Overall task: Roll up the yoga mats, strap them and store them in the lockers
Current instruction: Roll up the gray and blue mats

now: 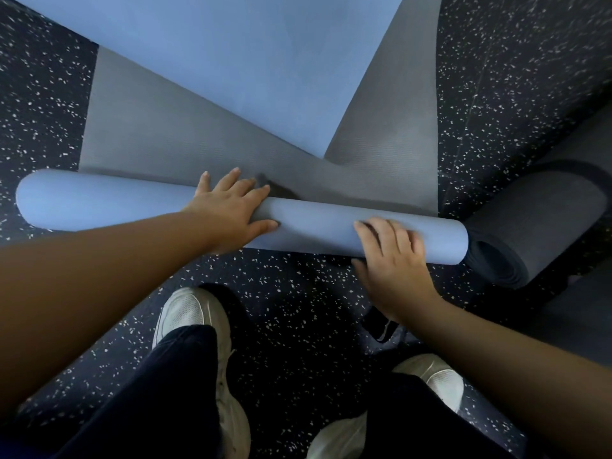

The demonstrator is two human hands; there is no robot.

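Observation:
A blue yoga mat (109, 202) with a grey underside is partly rolled into a long tube lying across the speckled floor. Its unrolled part (205, 127) stretches away from me, with a blue flap folded over the grey face. My left hand (231, 207) lies flat on top of the roll near its middle, fingers straight. My right hand (394, 260) holds the roll near its right end, fingers curled over the top and thumb below.
A rolled dark grey mat (536, 226) lies against the blue roll's right end. A black strap (381, 326) lies on the floor by my right wrist. My white shoes (195, 313) stand just behind the roll on dark speckled floor (298, 293).

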